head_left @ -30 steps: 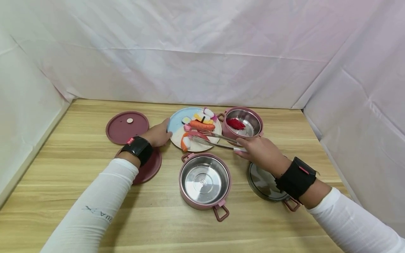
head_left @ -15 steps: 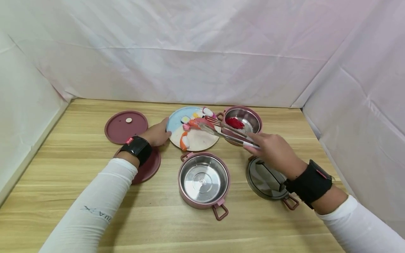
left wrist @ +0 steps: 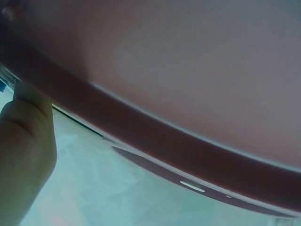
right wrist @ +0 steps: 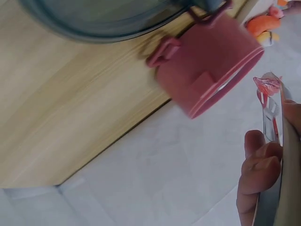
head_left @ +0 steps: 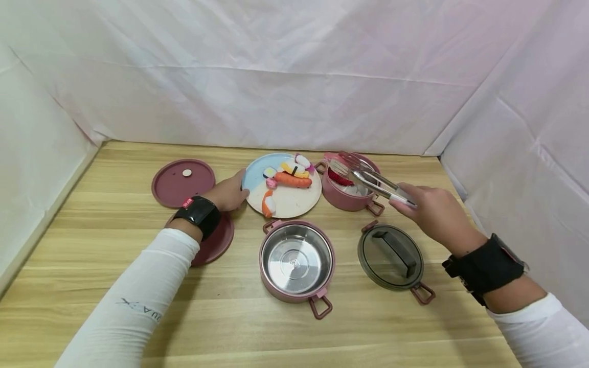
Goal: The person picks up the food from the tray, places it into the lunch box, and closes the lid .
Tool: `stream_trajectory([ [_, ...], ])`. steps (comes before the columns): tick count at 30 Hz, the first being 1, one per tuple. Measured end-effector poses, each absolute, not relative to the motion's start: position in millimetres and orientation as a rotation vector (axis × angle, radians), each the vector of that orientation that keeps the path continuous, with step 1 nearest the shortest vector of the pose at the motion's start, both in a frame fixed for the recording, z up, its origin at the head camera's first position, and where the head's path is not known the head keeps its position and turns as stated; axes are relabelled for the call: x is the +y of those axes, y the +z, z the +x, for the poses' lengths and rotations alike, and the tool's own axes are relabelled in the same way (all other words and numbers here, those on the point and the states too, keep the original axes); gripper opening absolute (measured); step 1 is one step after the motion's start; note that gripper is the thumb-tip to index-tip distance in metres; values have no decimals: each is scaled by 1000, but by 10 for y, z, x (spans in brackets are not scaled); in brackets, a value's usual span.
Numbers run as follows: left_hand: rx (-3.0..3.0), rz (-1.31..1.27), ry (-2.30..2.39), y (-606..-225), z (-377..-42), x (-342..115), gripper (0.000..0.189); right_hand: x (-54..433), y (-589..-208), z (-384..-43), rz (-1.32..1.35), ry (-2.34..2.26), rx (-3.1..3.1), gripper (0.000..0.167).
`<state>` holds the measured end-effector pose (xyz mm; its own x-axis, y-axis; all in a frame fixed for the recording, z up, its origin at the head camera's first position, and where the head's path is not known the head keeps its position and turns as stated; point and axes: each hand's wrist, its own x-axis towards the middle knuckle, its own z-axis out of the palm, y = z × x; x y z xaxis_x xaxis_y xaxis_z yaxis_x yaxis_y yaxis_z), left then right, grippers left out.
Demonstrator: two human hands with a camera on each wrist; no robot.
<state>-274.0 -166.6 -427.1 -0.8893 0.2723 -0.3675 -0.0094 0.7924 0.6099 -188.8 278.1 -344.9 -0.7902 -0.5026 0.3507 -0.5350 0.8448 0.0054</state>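
Note:
In the head view, my right hand (head_left: 434, 212) grips metal tongs (head_left: 384, 186). A pink slice of toy food (right wrist: 267, 85) sits between the tong tips in the right wrist view. The tips are over the back-right pink pot (head_left: 345, 199), which has a crumpled red piece (head_left: 338, 178) inside. My left hand (head_left: 228, 195) holds the left edge of a blue and cream plate (head_left: 294, 204), thumb on the rim. On that plate lie a toy sausage (head_left: 293, 180), an orange-and-white sushi piece (head_left: 268, 203) and several other toy foods.
A second pink pot (head_left: 285, 250) stands uncovered at the front middle. Right of it is a dark lid (head_left: 377, 260) with a black grip, pink loop handles jutting out below. Two maroon discs, one far (head_left: 175, 181) and one near (head_left: 216, 245), lie left; my left arm overlaps the near one.
The tongs pinched the pink slice on the plate, lifted it and carried it right to above the back pot. My left hand stayed at the plate's edge.

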Motion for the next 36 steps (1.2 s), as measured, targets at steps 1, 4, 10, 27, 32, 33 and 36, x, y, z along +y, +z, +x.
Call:
stream_trajectory([
  [1,2539,199,868,-4270,-2739,-1669,74,2811,-3451,-1894,768,130,-2698,31],
  [4,2539,209,876,-4272,-2738,-1675,73,2876,-3459,-1923,735,125,-2759,25],
  [10,2543,211,873,-4266,-2733,-1683,73,2918,-3462,-2027,693,133,-2893,24],
  [27,2529,205,894,-4257,-2735,-1679,73,2800,-3340,-2134,709,122,-3081,26],
  [32,2514,201,895,-4254,-2736,-1678,74,2770,-3329,-2145,708,90,-3097,24],
  [33,2513,200,890,-4254,-2736,-1679,74,2768,-3331,-2144,711,85,-3096,25],
  [36,2509,202,887,-4256,-2736,-1673,74,2771,-3337,-2133,706,80,-3103,24],
])
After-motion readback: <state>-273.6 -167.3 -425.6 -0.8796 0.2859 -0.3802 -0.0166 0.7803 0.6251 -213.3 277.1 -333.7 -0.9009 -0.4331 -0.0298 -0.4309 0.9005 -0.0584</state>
